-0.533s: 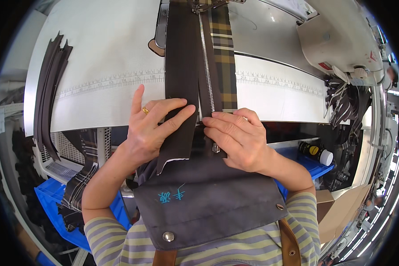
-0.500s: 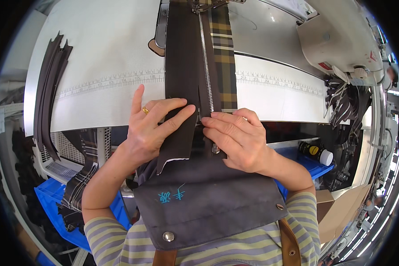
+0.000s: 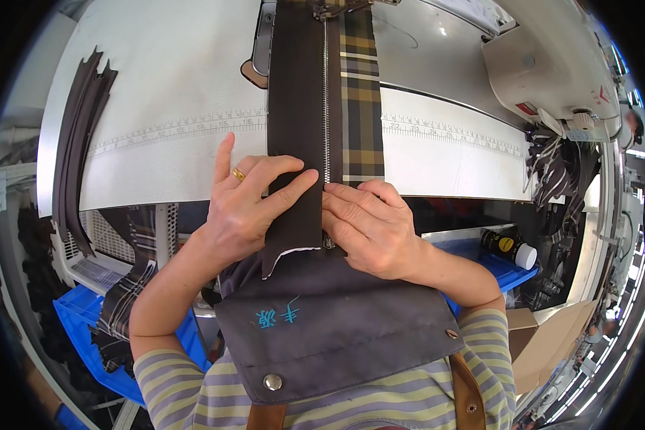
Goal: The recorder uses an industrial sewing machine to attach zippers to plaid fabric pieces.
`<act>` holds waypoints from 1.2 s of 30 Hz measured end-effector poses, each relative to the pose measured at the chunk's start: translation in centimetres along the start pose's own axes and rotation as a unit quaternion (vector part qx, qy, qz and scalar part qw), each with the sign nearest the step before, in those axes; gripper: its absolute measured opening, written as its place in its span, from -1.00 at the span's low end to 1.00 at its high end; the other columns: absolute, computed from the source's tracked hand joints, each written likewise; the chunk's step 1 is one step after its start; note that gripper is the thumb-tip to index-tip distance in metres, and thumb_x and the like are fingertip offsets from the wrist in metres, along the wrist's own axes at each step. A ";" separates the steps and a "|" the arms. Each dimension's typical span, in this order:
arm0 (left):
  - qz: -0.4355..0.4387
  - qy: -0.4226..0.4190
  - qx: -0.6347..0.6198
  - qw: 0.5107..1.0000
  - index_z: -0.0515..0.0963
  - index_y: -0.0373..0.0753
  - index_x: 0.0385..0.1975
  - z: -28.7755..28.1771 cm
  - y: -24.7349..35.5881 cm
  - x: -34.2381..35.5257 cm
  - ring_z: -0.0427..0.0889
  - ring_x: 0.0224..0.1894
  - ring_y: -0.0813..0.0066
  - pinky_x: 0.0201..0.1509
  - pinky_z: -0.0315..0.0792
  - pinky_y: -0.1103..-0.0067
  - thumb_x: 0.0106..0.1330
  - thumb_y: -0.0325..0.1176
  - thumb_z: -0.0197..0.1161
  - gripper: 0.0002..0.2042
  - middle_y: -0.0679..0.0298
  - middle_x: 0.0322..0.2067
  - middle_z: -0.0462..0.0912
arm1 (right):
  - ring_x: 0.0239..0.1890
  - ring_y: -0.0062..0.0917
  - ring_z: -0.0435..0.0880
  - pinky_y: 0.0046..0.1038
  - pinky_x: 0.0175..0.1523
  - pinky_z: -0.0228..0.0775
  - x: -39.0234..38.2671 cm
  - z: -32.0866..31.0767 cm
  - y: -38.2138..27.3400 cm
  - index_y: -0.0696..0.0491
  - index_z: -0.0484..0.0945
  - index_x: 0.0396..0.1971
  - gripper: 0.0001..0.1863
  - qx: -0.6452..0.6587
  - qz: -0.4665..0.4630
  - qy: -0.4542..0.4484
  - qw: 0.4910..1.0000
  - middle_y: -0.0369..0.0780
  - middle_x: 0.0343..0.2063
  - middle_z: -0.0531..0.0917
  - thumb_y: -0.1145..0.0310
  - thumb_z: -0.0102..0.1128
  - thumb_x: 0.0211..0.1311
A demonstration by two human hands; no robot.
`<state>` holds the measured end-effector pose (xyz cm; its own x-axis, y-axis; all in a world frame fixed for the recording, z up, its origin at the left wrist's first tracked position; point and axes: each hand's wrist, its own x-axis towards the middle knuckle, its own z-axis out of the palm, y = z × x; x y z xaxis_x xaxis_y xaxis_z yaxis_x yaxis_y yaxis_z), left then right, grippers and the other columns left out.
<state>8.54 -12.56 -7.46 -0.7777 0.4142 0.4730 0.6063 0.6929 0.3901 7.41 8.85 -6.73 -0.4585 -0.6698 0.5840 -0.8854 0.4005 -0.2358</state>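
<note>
A long dark brown fabric strip (image 3: 294, 93) runs down from the sewing machine's presser foot (image 3: 325, 11) and hangs past the table's near edge. My left hand (image 3: 240, 197) pinches its right edge between thumb and forefinger, with the little finger raised. Along that edge lies a metal-toothed zipper (image 3: 327, 115), which the closed fingers of my right hand (image 3: 373, 228) grip near the table edge. Below those fingers the zipper's metal slider (image 3: 328, 242) partly shows. Plaid fabric (image 3: 362, 107) lies to the right of the zipper. My right fingertips hide part of the zipper tape.
The white table (image 3: 172, 165) carries a printed ruler scale. Dark strips (image 3: 82, 143) hang over its left side, and bundled pieces (image 3: 559, 165) hang at the right. The machine head (image 3: 545, 68) stands at the upper right. Blue bins (image 3: 86, 344) and a black bottle (image 3: 505, 244) sit lower.
My right hand has moved left with the zipper, which now lies straighter against the brown strip. The gap between them has closed. The strip's lower end has swung slightly right; my left hand has barely shifted.
</note>
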 end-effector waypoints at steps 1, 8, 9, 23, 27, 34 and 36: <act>0.000 0.002 -0.001 1.000 0.66 -0.13 -0.13 0.0 0.0 0.0 0.56 -0.19 0.49 0.43 -0.22 0.14 -0.02 -0.37 0.26 -0.63 0.36 -0.15 0.59 | -0.15 -0.38 0.64 -0.41 -0.14 0.38 -0.1 0.1 0.0 0.17 0.59 -0.39 -0.78 0.000 -0.006 0.001 1.000 -0.13 -0.28 0.66 0.45 0.21 -0.13; 0.007 -0.013 0.007 1.000 0.65 -0.14 -0.13 -0.6 0.3 0.4 0.56 -0.15 0.48 0.41 -0.23 0.08 -0.04 -0.36 0.28 -0.62 0.36 -0.07 0.59 | -0.11 -0.35 0.64 -0.41 -0.10 0.41 -0.7 -0.8 0.2 0.18 0.59 -0.39 -0.78 0.002 -0.017 -0.018 1.000 -0.14 -0.25 0.65 0.45 0.20 -0.12; 0.016 -0.041 0.022 0.999 0.64 -0.16 -0.12 -0.9 0.3 0.5 0.56 -0.13 0.47 0.40 -0.22 0.04 -0.04 -0.36 0.28 -0.62 0.35 -0.06 0.59 | -0.10 -0.33 0.63 -0.39 -0.07 0.43 -0.5 -1.2 0.4 0.18 0.59 -0.37 -0.77 0.045 -0.023 -0.047 0.998 -0.13 -0.23 0.65 0.45 0.20 -0.12; 0.072 -0.163 0.035 0.983 0.59 -0.21 -0.08 -3.3 -0.4 1.5 0.56 -0.06 0.42 0.35 -0.03 -0.03 -0.07 -0.49 0.21 -0.57 0.29 0.04 0.55 | 0.05 -0.32 0.43 -0.30 0.05 0.33 0.6 -1.8 2.8 0.08 0.55 0.02 -0.45 0.001 0.013 -0.118 0.993 -0.20 -0.01 0.49 0.26 0.36 -0.07; 0.084 -0.201 -0.011 0.976 0.56 -0.23 -0.03 -3.9 -2.3 4.2 0.58 0.01 0.38 0.40 -0.14 -0.01 0.04 -0.53 0.17 -0.59 0.32 0.10 0.53 | 0.03 -0.34 0.45 -0.34 0.03 0.33 0.1 -1.5 3.0 0.07 0.56 0.02 -0.48 0.006 0.011 -0.120 0.993 -0.22 -0.03 0.51 0.28 0.31 -0.02; 0.002 -0.044 0.123 0.991 0.58 -0.10 -0.01 0.9 -8.8 10.7 0.50 0.05 0.32 0.36 -0.08 -0.02 0.22 -0.12 0.26 -0.63 0.37 0.11 0.52 | -0.08 -0.40 0.50 -0.36 -0.02 0.37 1.0 -1.8 2.6 0.02 0.63 -0.10 -0.50 0.013 0.030 -0.121 0.992 -0.27 -0.14 0.58 0.33 0.41 -0.19; 0.006 -0.053 0.116 0.992 0.58 -0.08 -0.01 1.1 -9.4 10.8 0.50 0.04 0.32 0.35 -0.08 -0.02 0.19 -0.11 0.28 -0.62 0.37 0.10 0.53 | -0.09 -0.41 0.50 -0.38 -0.03 0.36 1.1 -1.9 2.7 0.03 0.64 -0.10 -0.51 0.023 0.032 -0.131 0.991 -0.27 -0.16 0.58 0.33 0.41 -0.17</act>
<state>-5.71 -13.93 -6.87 -0.7908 0.4745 0.3866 0.5712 0.7991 0.1875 4.68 10.35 -5.27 -0.5128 -0.7854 0.3466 -0.8534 0.4225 -0.3052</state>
